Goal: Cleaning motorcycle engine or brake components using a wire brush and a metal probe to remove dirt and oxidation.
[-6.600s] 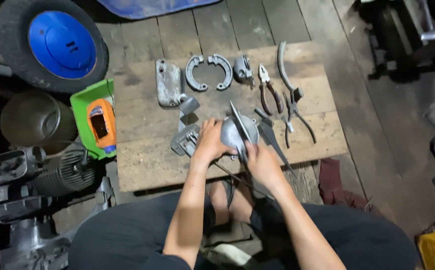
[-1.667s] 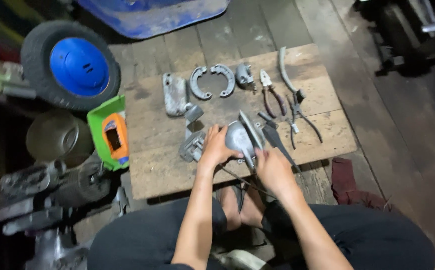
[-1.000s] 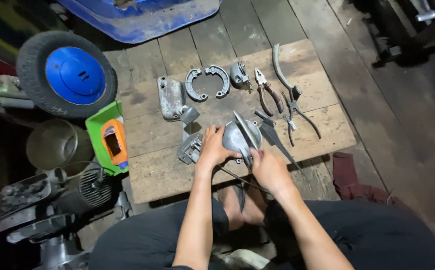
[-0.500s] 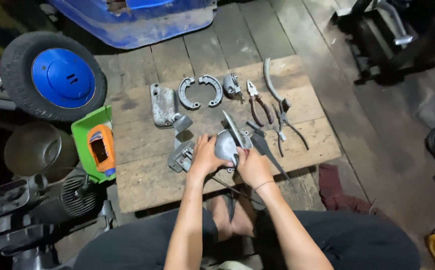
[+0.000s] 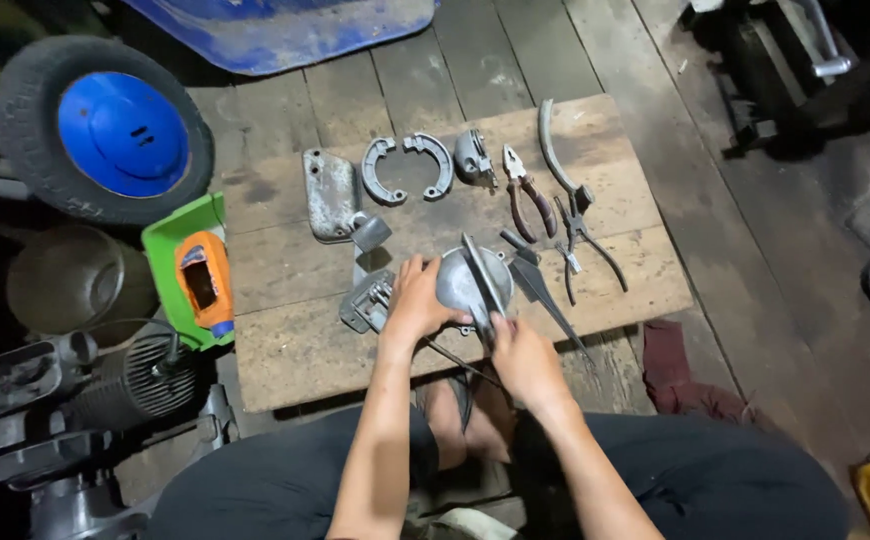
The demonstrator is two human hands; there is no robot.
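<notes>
So the round grey metal cover (image 5: 467, 280) is parked near the front edge of the wooden counter (image 5: 285, 350), right in front of the knees, probably so it can be reached without leaning. It's pinned down by the left hand (image 5: 417, 298), fingers curled closed over its left rim, which looks like it's meant to stop it sliding. A long flat metal tool (image 5: 483, 285) is laid across the top of the cover and gripped at its near end by the right hand (image 5: 517, 355), closed tight around it, likely for leverage. The rest is spread out in a row further back so nothing gets lost: two curved brake shoes (image 5: 407, 168), a flat grey plate (image 5: 330, 195), pliers (image 5: 525, 190). A blue-hubbed wheel (image 5: 105, 130) is left off to the side on the floor.
</notes>
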